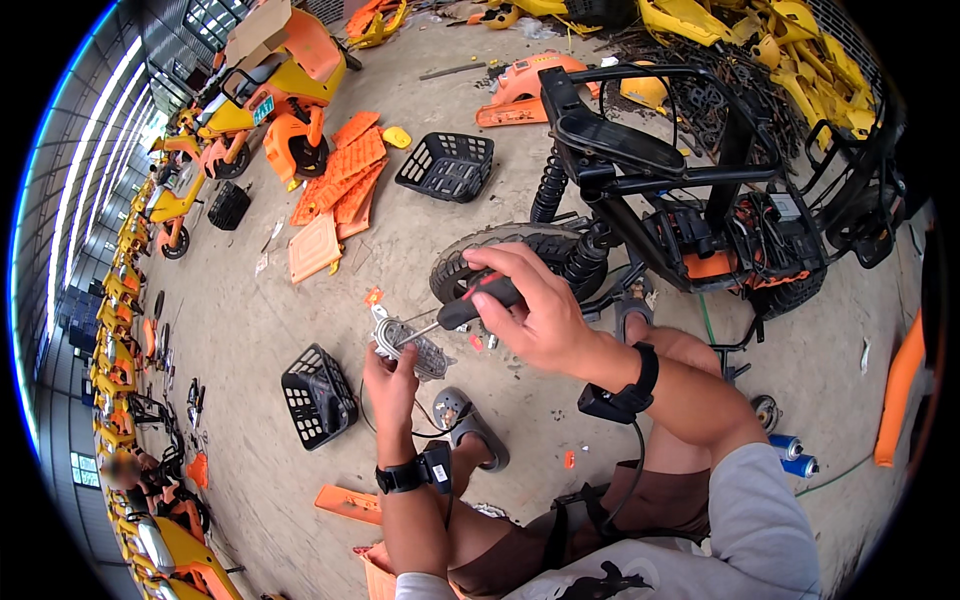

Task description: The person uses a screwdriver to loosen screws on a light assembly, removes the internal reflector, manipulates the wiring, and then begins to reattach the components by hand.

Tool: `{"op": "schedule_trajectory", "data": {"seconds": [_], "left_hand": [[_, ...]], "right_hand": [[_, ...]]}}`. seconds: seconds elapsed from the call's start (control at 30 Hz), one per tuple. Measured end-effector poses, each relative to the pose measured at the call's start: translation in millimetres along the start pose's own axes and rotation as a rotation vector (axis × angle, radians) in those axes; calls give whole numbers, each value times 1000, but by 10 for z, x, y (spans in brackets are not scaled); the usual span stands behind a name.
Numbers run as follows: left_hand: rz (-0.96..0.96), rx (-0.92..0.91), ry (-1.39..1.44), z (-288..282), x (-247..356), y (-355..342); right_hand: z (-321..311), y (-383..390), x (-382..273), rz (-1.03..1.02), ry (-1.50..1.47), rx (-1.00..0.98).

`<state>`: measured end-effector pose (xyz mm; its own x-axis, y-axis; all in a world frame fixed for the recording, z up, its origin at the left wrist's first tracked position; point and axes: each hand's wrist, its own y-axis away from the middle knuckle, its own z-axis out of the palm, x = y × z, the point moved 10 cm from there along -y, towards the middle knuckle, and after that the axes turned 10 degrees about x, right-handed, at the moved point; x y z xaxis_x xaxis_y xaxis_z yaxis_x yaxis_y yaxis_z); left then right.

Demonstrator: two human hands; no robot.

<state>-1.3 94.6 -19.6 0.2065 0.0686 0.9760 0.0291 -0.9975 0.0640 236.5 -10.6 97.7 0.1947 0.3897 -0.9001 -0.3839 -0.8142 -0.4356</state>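
My right hand (545, 318) is wrapped round the black and red handle of a screwdriver (482, 298). Its shaft slants down to the left, the tip by the thumb and fingers of my left hand (392, 378). Those fingers pinch a grey, oblong part (428, 358) with a looped rim and a ribbed body; its exact kind is unclear. Whether the tip sits in a screw is hidden by the fingers. Behind my right hand stands a stripped black scooter frame (650, 180) with its rear tyre (455, 265).
Black plastic baskets (318, 395) (446, 168) stand on the concrete floor. Orange panels (345, 180) lie stacked beyond. Yellow scooters line the left side; yellow body parts (800, 60) are heaped at the far right. Blue spray cans (798, 466) lie near my right elbow.
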Motion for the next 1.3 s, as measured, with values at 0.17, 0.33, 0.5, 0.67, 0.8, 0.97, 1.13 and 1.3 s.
{"op": "schedule_trajectory", "data": {"seconds": [0.17, 0.33, 0.5, 0.67, 0.8, 0.97, 1.13, 1.3], "left_hand": [[-22, -1, 19, 28, 17, 18], [-3, -10, 22, 14, 16, 4], [-20, -3, 29, 13, 22, 9], [-20, -9, 34, 21, 51, 16], [-23, -14, 49, 10, 44, 18], [-21, -1, 50, -2, 63, 26], [-11, 15, 55, -58, 17, -14], [-9, 36, 29, -59, 24, -10]], "right_hand": [[-51, 58, -327, -455, 177, 113], [-41, 27, -201, -426, 198, 92], [-48, 51, -305, -459, 176, 89], [-27, 57, -287, -460, 140, 97], [-28, 69, -358, -504, 126, 51], [-18, 56, -318, -499, 120, 63], [22, 10, 1, 9, 68, -29], [-31, 6, -163, -322, 154, 68]]}}
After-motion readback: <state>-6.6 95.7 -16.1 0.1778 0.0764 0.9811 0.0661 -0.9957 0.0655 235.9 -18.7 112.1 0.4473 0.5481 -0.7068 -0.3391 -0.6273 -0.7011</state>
